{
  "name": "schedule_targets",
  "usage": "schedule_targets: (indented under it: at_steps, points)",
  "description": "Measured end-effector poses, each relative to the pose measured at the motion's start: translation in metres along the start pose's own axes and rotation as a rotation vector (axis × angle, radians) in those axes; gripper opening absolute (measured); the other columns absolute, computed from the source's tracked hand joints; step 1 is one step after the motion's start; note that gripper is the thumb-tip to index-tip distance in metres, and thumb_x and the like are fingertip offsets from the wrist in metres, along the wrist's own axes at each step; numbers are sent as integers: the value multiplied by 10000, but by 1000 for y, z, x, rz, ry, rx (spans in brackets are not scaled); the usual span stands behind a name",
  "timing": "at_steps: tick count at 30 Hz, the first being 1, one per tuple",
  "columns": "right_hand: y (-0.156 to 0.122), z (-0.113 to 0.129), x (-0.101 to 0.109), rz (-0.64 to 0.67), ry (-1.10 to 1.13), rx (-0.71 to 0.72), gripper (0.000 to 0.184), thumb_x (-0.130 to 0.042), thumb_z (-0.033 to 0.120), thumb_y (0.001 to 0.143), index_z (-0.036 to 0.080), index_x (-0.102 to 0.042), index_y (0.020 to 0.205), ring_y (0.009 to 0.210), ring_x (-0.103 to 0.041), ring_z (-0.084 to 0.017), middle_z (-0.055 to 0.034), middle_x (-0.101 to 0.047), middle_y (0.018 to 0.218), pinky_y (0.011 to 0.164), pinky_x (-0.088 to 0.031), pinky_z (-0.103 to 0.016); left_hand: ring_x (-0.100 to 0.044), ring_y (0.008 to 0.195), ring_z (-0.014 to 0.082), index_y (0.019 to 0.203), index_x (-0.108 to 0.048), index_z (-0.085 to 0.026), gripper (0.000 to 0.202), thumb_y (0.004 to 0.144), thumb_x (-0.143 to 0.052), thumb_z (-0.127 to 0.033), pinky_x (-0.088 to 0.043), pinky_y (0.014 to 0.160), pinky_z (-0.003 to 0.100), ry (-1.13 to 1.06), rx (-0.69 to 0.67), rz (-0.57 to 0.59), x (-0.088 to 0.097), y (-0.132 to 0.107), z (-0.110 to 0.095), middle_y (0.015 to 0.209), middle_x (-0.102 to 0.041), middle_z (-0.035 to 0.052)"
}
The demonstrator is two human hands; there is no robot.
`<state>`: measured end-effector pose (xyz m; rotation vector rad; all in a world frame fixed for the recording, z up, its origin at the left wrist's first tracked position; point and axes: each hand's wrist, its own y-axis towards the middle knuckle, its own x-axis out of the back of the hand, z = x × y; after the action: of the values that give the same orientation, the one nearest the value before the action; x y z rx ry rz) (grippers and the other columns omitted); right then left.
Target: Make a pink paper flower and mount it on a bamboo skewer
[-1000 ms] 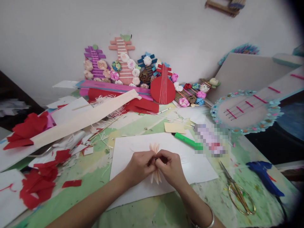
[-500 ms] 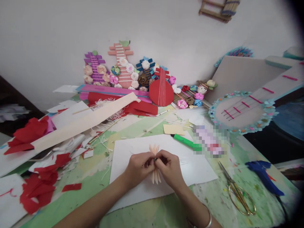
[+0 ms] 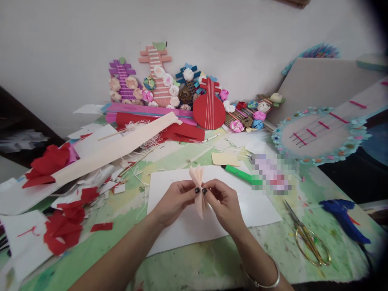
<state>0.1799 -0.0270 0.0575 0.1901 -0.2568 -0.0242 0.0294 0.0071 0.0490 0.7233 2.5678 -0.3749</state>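
My left hand (image 3: 176, 200) and my right hand (image 3: 222, 202) meet above a white sheet of paper (image 3: 257, 206). Both pinch the middle of a pale pink pleated paper piece (image 3: 198, 178), folded like a fan or bow. It stands upright between my thumbs and fingertips, its pleats spreading above and below the pinch. A silver bangle (image 3: 266, 279) sits on my right wrist.
A green marker (image 3: 239, 174) lies right of the pleated piece. Gold scissors (image 3: 307, 238) and a blue glue gun (image 3: 344, 218) lie at the right. Red paper scraps (image 3: 63, 226) litter the left. Paper instrument models with paper roses (image 3: 209, 111) line the wall.
Both hands have lifted the pleated paper slightly off the sheet and turned it more upright; my fingers have shifted to a fingertip pinch at its middle.
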Motion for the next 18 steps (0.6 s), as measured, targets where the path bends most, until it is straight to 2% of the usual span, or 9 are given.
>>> schedule_targets:
  at_steps: [4,10,14,16,18]
  points:
    - [1,7,4,10,-49,17,63,-546,179,794,171,-609,791,582,-479,-88,8,-579,703,524,-380,-211,-604,752,138,801,-707,-126,95,759,-683,-207,-484,724,268,-110,-13,-58,4,-2,2,821,-676,66]
    - [-3,15,4,-19,-79,38,81,-556,183,797,190,-628,833,571,-487,-90,18,-561,669,530,-408,-216,-593,686,119,780,-708,-120,96,733,-709,-203,-487,710,261,-197,-20,-67,8,-6,2,721,-665,43]
    - [-7,21,-2,-51,-115,62,68,-572,217,794,198,-612,846,560,-503,-88,7,-599,738,513,-425,-215,-608,690,116,765,-713,-116,97,712,-727,-195,-483,709,237,-198,-38,-81,7,-9,0,712,-679,44]
    - [-12,21,1,-98,-194,63,75,-566,235,796,201,-610,847,585,-532,-101,-2,-618,764,539,-445,-226,-614,698,110,762,-720,-124,97,697,-740,-193,-481,713,225,-205,-58,-99,7,-10,0,714,-685,38]
    - [-19,15,15,-210,-343,60,111,-547,257,801,204,-618,869,675,-580,-137,-20,-639,786,636,-475,-264,-618,703,105,743,-725,-136,91,673,-757,-184,-480,708,213,-217,-80,-130,7,-10,0,716,-690,28]
